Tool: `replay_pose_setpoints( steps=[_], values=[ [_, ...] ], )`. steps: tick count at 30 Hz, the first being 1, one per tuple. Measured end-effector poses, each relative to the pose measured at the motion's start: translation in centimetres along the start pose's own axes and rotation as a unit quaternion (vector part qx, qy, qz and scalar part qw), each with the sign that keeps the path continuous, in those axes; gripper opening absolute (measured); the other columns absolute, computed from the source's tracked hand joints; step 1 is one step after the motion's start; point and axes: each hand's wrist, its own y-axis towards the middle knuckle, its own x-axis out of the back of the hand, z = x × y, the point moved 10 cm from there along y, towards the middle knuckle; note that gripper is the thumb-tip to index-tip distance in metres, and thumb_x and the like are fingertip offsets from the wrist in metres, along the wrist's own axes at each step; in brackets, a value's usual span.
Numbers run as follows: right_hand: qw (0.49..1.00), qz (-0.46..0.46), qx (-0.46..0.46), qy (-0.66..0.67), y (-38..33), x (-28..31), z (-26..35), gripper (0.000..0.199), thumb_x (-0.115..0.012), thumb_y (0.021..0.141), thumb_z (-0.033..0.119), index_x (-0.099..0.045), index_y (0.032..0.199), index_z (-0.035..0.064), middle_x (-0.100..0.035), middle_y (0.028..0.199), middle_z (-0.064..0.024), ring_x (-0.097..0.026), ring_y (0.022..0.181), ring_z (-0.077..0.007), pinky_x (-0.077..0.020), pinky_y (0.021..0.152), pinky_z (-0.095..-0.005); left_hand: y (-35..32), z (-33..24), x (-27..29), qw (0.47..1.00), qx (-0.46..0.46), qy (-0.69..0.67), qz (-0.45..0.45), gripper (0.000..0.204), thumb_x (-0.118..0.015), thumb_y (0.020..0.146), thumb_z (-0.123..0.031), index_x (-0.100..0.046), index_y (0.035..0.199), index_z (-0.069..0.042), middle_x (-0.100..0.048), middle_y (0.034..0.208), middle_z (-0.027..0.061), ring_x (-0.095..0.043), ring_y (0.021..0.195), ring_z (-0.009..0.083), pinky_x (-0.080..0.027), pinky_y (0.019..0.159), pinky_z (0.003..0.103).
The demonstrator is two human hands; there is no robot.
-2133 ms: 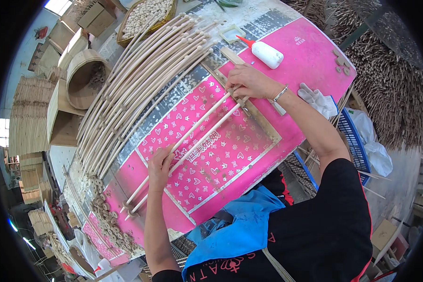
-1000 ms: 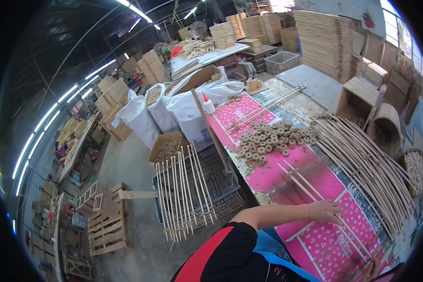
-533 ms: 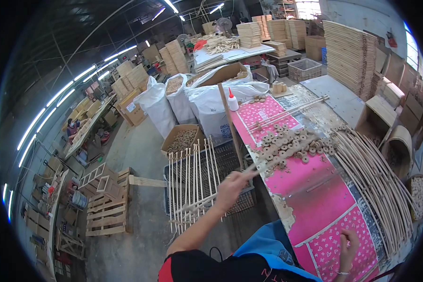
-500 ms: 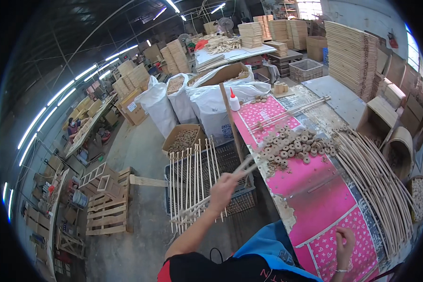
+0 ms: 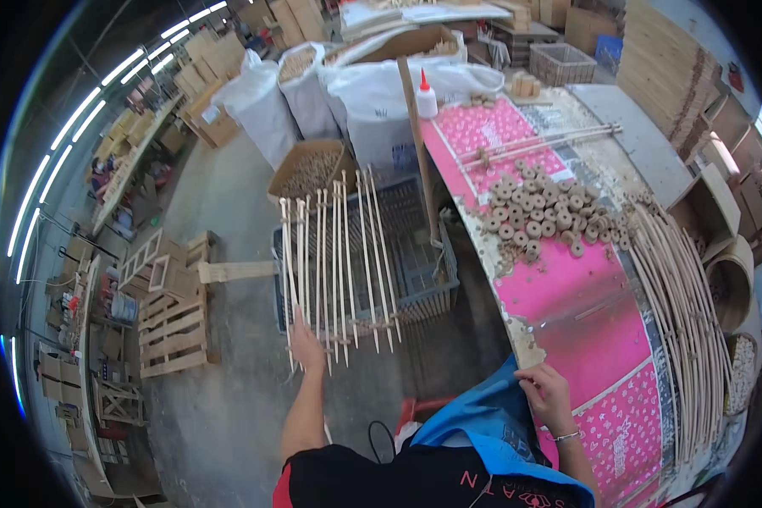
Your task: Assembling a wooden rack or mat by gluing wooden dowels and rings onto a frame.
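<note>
Pale wooden sticks, joined by crosspieces into flat frames [image 5: 339, 254], lay stacked on a dark plastic crate [image 5: 406, 254] on the floor left of the table [image 5: 584, 305], likely kept there within arm's reach. Their long axis ran away from the person, near ends toward the body, far ends toward a cardboard box [image 5: 313, 169]. The left hand [image 5: 306, 343] reached down and closed on the near end of the leftmost sticks. The right hand [image 5: 546, 394] rested at the table's near edge, fingers loosely curled and holding nothing, seemingly as a brace. Wooden rings [image 5: 538, 212] lay heaped farther along the pink cover.
</note>
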Motion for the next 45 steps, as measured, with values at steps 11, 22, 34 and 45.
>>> replay_pose_setpoints(
  steps=[11,22,34,45],
  values=[
    [0.988,-0.083,-0.116,-0.06,-1.8,1.5,-2.0,0.012,-0.068,0.089,-0.003,-0.073,0.099,0.0004,-0.066,0.084,-0.0116,-0.064,0.075,-0.0241,-0.0487,0.066,-0.0333,10.6,2.1,-14.4,0.995,0.079,0.023,0.064,0.063,-0.056,0.102,-0.01,-0.038,0.161,-0.024,-0.064,0.124,0.0191,-0.066,0.108,0.0407,-0.052,0.089,0.052],
    [0.959,-0.157,-0.188,-0.143,-8.6,4.7,-0.9,0.012,-0.068,0.095,0.006,-0.074,0.105,0.0032,-0.071,0.091,-0.0133,-0.068,0.083,-0.0285,-0.0537,0.074,-0.0379,17.4,2.7,-24.9,0.963,-0.004,-0.195,0.185,0.053,-0.041,0.105,-0.01,-0.038,0.156,0.004,-0.045,0.156,0.0266,-0.045,0.143,0.0379,-0.034,0.12,0.042],
    [0.828,-0.408,-0.338,-0.184,-27.9,11.9,-2.9,0.02,-0.069,0.095,0.006,-0.074,0.114,0.0033,-0.071,0.096,-0.0096,-0.068,0.086,-0.018,-0.0538,0.076,-0.0315,13.2,-2.4,-25.6,0.966,0.035,-0.102,0.235,0.058,-0.053,0.096,-0.004,-0.043,0.152,0.004,-0.064,0.134,0.031,-0.063,0.119,0.0488,-0.052,0.095,0.053],
    [0.374,-0.515,-0.669,-0.384,-65.9,12.6,-6.0,0.047,-0.073,0.089,0.022,-0.064,0.135,0.0172,-0.059,0.141,-0.0145,-0.057,0.128,-0.0374,-0.0479,0.105,-0.0457,-3.2,-23.9,-16.1,0.873,-0.306,-0.304,0.228,0.045,-0.048,0.106,-0.001,-0.055,0.15,-0.006,-0.065,0.128,0.0174,-0.064,0.112,0.0287,-0.051,0.099,0.041]
  ],
)
